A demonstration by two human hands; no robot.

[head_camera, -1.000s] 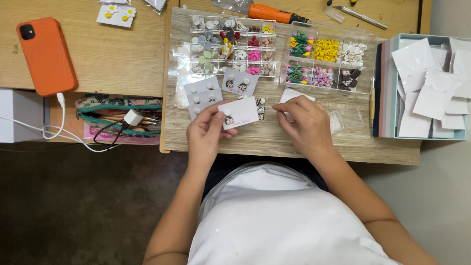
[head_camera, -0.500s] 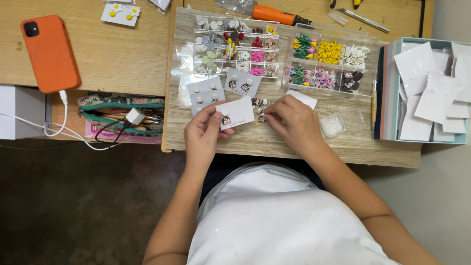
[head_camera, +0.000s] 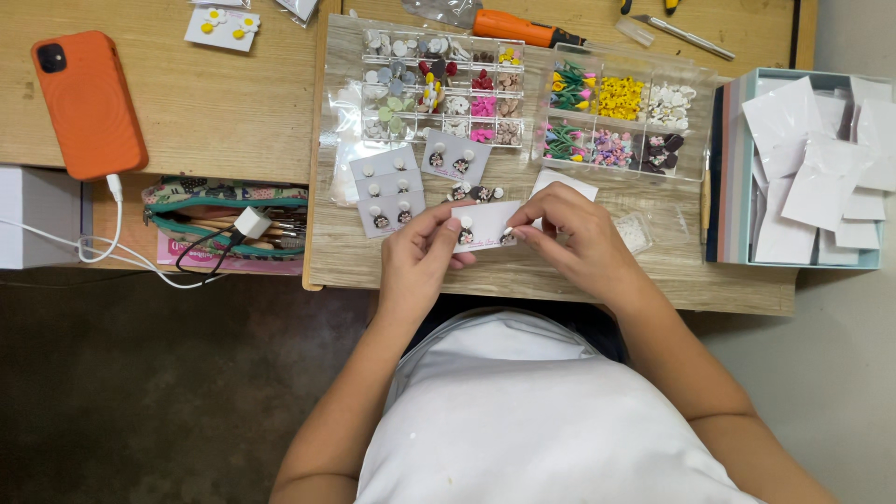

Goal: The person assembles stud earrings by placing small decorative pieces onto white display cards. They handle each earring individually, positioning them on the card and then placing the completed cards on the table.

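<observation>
Head view: the left hand (head_camera: 417, 264) and right hand (head_camera: 577, 241) are both pinching a small white card (head_camera: 486, 227) over the board's (head_camera: 597, 271) front edge, fingers closed on its ends. Filled cards (head_camera: 387, 189) are lying just beyond it, below the bead trays (head_camera: 439, 84).

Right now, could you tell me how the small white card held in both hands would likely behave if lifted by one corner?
The white card looks thin, so it probably bends easily. The left hand and right hand pinch opposite edges, suggesting it needs support. It seems light, though the small earrings on it might tip it.
</observation>
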